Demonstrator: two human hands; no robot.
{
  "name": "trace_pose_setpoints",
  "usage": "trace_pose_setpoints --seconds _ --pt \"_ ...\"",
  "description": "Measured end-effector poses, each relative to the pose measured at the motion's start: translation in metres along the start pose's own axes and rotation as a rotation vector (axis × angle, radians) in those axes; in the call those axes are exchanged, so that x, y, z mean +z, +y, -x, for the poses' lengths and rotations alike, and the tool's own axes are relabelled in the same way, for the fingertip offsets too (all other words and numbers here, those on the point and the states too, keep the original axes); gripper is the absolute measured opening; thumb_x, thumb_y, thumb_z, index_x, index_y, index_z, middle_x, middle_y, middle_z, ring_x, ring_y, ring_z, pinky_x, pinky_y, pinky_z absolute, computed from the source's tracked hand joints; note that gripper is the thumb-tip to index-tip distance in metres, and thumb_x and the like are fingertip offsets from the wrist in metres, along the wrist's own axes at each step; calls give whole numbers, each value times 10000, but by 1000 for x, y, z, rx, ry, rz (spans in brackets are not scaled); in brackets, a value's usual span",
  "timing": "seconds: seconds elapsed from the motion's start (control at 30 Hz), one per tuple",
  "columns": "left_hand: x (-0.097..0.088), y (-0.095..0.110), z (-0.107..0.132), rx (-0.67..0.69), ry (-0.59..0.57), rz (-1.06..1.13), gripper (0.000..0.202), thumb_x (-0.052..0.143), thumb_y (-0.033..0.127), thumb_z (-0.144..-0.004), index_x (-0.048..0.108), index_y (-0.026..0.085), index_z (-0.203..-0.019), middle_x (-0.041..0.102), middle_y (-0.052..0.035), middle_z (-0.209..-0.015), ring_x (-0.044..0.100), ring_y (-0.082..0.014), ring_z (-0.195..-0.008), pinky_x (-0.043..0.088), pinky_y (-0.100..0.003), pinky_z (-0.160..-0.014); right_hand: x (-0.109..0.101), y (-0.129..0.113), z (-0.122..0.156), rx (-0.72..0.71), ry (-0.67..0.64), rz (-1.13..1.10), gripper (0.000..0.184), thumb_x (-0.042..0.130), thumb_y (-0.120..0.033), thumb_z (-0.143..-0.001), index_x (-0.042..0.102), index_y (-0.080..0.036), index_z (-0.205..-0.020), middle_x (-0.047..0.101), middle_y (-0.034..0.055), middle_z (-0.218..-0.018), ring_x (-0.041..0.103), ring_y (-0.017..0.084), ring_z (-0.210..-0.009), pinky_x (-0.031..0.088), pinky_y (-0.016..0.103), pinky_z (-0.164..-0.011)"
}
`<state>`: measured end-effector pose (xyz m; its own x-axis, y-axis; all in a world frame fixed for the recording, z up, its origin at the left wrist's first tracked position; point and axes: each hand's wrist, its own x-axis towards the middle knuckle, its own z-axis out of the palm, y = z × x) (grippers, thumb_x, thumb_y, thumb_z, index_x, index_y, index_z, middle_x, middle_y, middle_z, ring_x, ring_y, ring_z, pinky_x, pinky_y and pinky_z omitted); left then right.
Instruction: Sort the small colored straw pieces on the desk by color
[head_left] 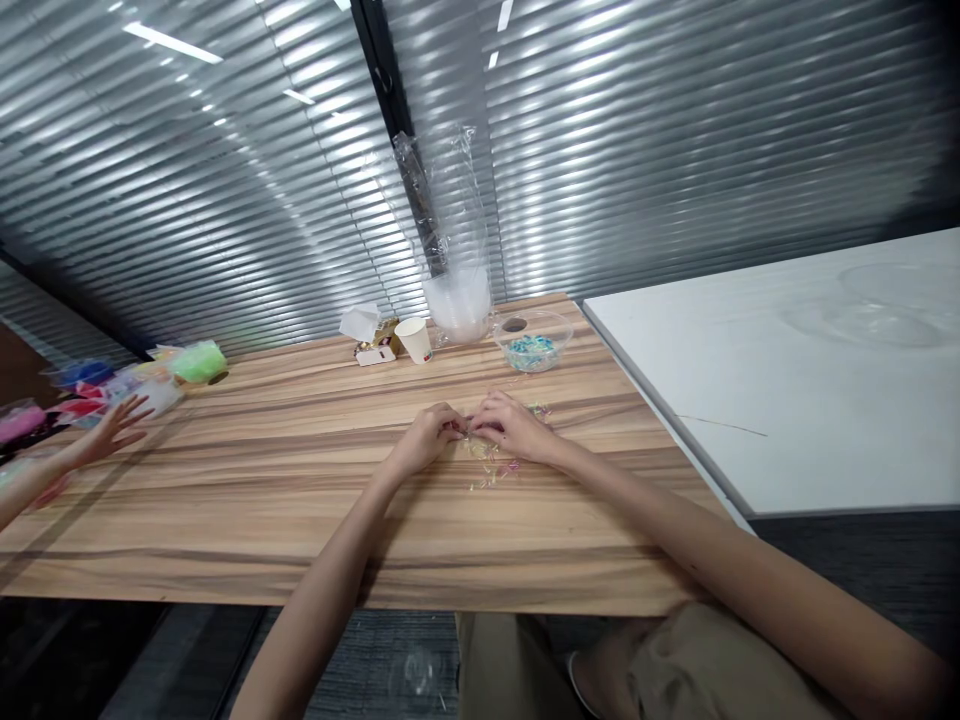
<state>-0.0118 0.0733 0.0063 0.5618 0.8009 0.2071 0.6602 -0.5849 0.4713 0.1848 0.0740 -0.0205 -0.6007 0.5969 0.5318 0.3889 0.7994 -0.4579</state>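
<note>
My left hand and my right hand meet fingertip to fingertip over the wooden table. Both are closed in a pinch, and whatever lies between the fingers is too small to make out. Thin shiny slivers in yellow, pink and green are scattered under and around the fingers. Behind my right hand stands a clear plastic bowl with blue and teal bits in it.
Toward the back are a tissue box, a white paper cup and a tall clear plastic bag with white contents. Another person's hand reaches in from the left, near colourful packets. A white table adjoins on the right.
</note>
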Motion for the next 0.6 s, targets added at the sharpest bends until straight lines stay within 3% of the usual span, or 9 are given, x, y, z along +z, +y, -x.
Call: trace_pose_setpoints --seconds 0.6 --pt "-1 3 1 -44 9 -21 103 580 66 -736 649 143 -742 597 -40 -772 558 -153 -752 426 -253 -715 2 4 2 -1 -62 44 94 621 -141 -819 697 -196 -834 604 42 -863 492 181 -892 370 333 -851"
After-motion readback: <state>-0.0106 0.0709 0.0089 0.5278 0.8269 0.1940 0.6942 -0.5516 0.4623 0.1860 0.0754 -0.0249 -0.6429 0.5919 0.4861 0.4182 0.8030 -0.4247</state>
